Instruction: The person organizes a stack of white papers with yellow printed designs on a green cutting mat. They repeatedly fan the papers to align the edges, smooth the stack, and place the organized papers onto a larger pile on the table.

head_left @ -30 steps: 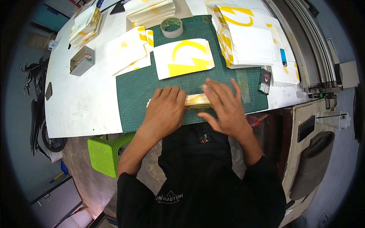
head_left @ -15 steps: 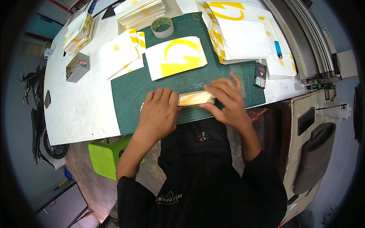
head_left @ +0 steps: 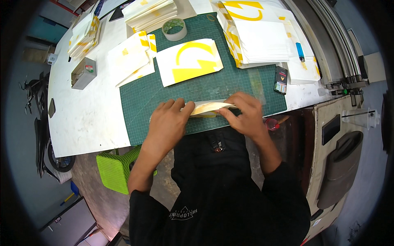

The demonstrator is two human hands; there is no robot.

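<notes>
A bundle of white and yellow paper sheets is held up on its long edge over the near part of a green cutting mat. My left hand is closed around the left end of the bundle, fingers on the far side. At the right end, my right hand pinches the sheets between thumb and fingers, and they bow slightly there. Just beyond the bundle, a white piece with a yellow print lies flat on the mat.
A tape roll stands at the mat's far side. Paper stacks lie right, with a blue lighter and small dark box. More sheets and a grey open box are left. A green chair stands below.
My right hand's raised fingers have come down and closed on the bundle's right end. The sheet edges, fanned there before, are now pressed together and bowed.
</notes>
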